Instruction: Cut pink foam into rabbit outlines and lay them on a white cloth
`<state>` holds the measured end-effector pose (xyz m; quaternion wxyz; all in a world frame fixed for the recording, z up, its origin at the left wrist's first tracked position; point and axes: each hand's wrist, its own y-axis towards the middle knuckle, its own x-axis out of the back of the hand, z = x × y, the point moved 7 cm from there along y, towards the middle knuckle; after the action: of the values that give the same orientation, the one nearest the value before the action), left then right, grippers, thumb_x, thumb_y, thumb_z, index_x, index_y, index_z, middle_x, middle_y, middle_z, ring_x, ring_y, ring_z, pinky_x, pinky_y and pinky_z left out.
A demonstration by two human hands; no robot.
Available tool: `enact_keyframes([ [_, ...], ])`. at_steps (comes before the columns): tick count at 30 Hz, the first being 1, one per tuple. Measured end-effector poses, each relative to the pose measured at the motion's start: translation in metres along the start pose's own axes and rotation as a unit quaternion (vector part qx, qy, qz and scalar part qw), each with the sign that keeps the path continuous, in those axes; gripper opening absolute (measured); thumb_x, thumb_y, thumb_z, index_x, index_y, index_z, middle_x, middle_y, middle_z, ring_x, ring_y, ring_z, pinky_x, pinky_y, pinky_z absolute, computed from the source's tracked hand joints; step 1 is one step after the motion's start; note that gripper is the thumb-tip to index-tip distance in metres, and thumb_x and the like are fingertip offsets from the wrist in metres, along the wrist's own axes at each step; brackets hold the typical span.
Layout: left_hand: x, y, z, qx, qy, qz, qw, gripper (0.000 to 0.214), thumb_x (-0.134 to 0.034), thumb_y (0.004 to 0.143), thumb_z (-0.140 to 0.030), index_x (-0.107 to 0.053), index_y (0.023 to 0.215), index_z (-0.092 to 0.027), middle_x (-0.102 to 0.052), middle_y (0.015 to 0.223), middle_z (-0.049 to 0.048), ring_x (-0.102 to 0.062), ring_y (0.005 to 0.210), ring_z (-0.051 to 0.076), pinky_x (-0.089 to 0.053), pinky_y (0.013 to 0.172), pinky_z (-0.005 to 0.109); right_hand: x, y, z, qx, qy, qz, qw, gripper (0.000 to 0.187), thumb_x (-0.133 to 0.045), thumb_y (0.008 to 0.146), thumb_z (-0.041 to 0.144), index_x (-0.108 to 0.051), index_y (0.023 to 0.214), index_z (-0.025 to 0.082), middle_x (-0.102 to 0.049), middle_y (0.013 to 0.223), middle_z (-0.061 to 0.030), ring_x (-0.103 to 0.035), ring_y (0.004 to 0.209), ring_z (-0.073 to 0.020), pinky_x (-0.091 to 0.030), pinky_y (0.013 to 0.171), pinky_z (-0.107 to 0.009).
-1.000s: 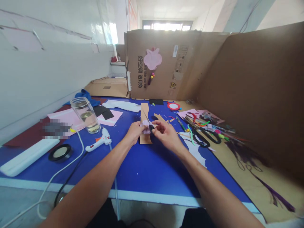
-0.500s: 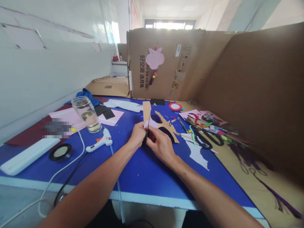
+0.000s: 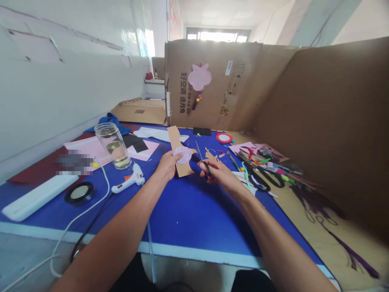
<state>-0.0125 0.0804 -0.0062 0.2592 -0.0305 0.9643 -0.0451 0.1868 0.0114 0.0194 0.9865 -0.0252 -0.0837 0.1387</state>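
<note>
My left hand (image 3: 169, 165) pinches a brown cardboard piece (image 3: 174, 136) together with a round pale-purple disc (image 3: 182, 155) that lies against it. The thumb presses on the disc's face. Black-handled scissors (image 3: 204, 161) are gripped in my right hand (image 3: 217, 172), just to the right of the cardboard. Their blades point up and away, apart from the disc. Behind the hands, cardboard scraps (image 3: 214, 155) lie on the blue table top (image 3: 194, 219).
On the left stand a glass jar (image 3: 113, 146) of liquid, a white glue gun (image 3: 129, 181) with its cord, and a roll of black tape (image 3: 79, 192). Large black scissors (image 3: 259, 180) and craft bits lie at the right. A cardboard wall (image 3: 243, 81) rises behind.
The scissors have moved off the cardboard to the right with my right hand. My left hand has shifted left and turned the cardboard, so the purple disc now shows in full.
</note>
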Motion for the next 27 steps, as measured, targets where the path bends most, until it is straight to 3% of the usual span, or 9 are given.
enact_keyframes([
  [12,0.003,-0.001,-0.007,0.019,-0.064,-0.009,0.998,0.019,-0.075,0.077,0.0,-0.081,0.092,-0.01,-0.084,0.092,0.0151,-0.081,0.083,0.026,-0.064,0.089,0.04,-0.014,0.002,-0.015,-0.054,0.058,0.023,0.997,0.053,-0.086,0.075,0.068,-0.074,0.094,0.02,-0.069,0.077,-0.0024,-0.048,0.061,-0.0112,-0.044,0.055,-0.022],
  [18,-0.005,-0.008,-0.004,0.037,-0.059,0.005,0.998,0.016,-0.071,0.081,0.002,-0.081,0.09,-0.008,-0.084,0.087,0.0147,-0.078,0.071,0.022,-0.064,0.082,0.038,-0.016,0.004,-0.014,-0.038,0.084,0.023,0.995,0.053,-0.087,0.077,0.067,-0.075,0.099,0.02,-0.069,0.079,-0.0011,-0.047,0.059,-0.0095,-0.044,0.055,-0.021],
  [23,-0.006,-0.008,0.0,0.03,-0.05,0.011,0.998,0.016,-0.075,0.08,0.0,-0.081,0.092,-0.008,-0.084,0.091,0.0151,-0.078,0.074,0.022,-0.064,0.083,0.036,-0.017,0.005,-0.014,-0.037,0.105,0.007,0.994,0.06,-0.092,0.07,0.07,-0.077,0.099,0.019,-0.07,0.079,-0.0017,-0.049,0.06,-0.0091,-0.046,0.055,-0.021],
  [27,-0.002,-0.006,0.0,0.017,-0.038,-0.002,0.999,0.017,-0.08,0.076,-0.002,-0.081,0.091,-0.009,-0.084,0.089,0.0133,-0.077,0.073,0.021,-0.063,0.081,0.034,-0.024,0.005,-0.016,-0.061,0.15,0.03,0.986,0.063,-0.096,0.066,0.067,-0.079,0.103,0.019,-0.071,0.081,-0.0024,-0.049,0.059,-0.0086,-0.046,0.053,-0.02],
])
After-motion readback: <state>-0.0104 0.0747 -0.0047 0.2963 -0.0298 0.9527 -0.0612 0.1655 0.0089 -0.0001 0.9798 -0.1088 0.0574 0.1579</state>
